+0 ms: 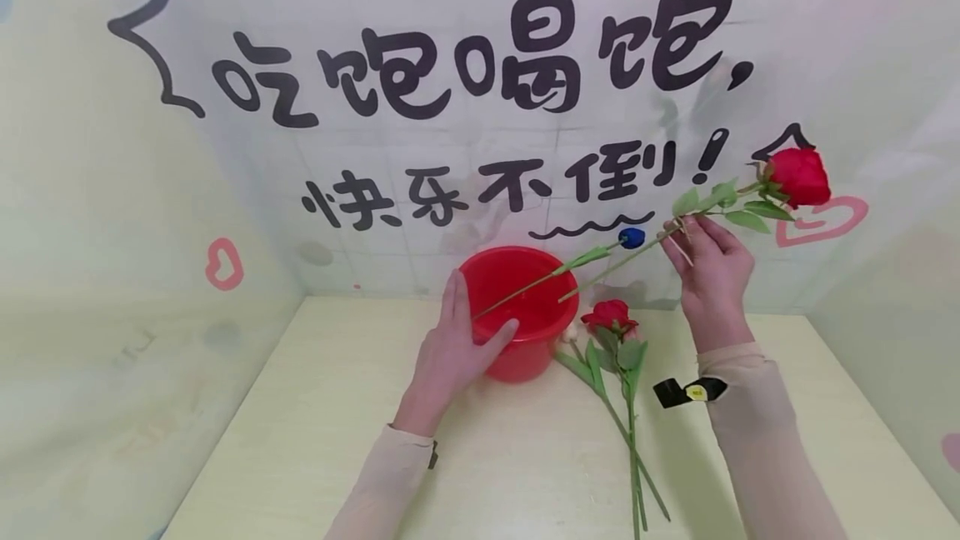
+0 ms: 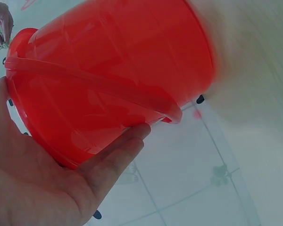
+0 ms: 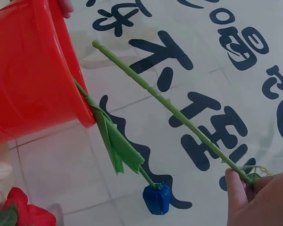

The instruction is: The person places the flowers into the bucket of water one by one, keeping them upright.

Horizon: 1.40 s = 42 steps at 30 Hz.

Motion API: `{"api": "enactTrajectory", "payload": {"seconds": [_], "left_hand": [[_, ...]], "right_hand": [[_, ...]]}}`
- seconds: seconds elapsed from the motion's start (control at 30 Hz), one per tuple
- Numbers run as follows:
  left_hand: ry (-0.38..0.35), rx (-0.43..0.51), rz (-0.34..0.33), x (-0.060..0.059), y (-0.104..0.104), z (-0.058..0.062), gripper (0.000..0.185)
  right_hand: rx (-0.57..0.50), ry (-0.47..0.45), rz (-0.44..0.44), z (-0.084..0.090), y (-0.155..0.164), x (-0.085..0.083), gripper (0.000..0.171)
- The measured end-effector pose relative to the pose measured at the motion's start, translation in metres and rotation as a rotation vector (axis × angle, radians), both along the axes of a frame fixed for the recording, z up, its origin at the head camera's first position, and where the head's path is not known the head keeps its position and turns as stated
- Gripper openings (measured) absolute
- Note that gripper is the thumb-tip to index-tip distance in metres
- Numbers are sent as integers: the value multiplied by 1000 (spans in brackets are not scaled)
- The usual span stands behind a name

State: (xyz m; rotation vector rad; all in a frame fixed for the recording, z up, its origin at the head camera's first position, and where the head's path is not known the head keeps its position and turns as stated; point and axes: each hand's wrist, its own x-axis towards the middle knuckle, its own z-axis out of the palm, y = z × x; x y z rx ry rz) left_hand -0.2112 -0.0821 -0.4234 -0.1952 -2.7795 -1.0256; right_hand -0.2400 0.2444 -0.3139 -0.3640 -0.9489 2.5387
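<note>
The left hand (image 1: 447, 350) clasps the red bucket (image 1: 519, 367) at its rim; farther off, the right hand (image 1: 714, 265) pinches a red rose (image 1: 800, 177), to the bucket's right. Probably light, stiff-stemmed and delicate-petalled, the rose is best held by its stem.

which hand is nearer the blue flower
Right: the right hand, holding a red rose, is just right of the blue flower; the left hand is farther, across the red bucket at its left rim.
</note>
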Motion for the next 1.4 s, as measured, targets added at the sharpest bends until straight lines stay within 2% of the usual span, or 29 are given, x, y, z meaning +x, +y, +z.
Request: {"api": "enactTrajectory", "payload": {"seconds": [0.17,0.5,0.77,0.9,1.07,1.4], "left_hand": [[3,9,-14,-1,2,-2,117],[8,11,0,1,0,1,118],[10,17,-2,2,0,0,118],[8,22,-2,2,0,0,118],[8,23,-1,2,-1,0,118],[10,12,-4,1,-1,-1,118]], "right_hand": [[43,-19,-32,-8,-12,-9,15],[170,-77,33,-28,-39,-21,20],[343,-103,78,-48,-65,-23,30],[405,-91,100,-57,-75,-24,27],[471,-108,121,-63,-83,-22,25],[566,-175,187,-68,-93,-21,37]]}}
